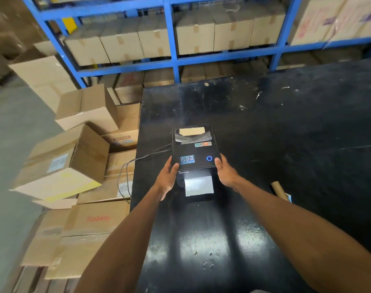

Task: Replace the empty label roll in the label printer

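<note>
- Head view: the label printer (194,153) is gripped at its front corners by both hands, on a black table (286,144) whose glossy, scuffed top shows pale flecks and light reflections.
- The left hand (167,178) is pressed against the printer's left front edge, thumb on the lid and fingers wrapped down the side.
- The right hand (225,171) is pressed against the right front edge in the same way, thumb resting on the lid just beside a lit blue ring (209,158).
- Between the two hands, a white label strip (199,186) is seen emerging from the front slot, below the lid.
- Beyond the grip, a clear window (192,135) in the lid shows something tan inside; what it is cannot be told.
- To the right of the right forearm, well apart from the printer, a bare cardboard core (279,190) lies on the table.
- Left of the grip, a dark cable (129,166) loops off the table edge over stacked cardboard boxes (74,157) on a grey floor.
- Far beyond the grip, blue shelving (174,39) filled with taped cartons is seen.
</note>
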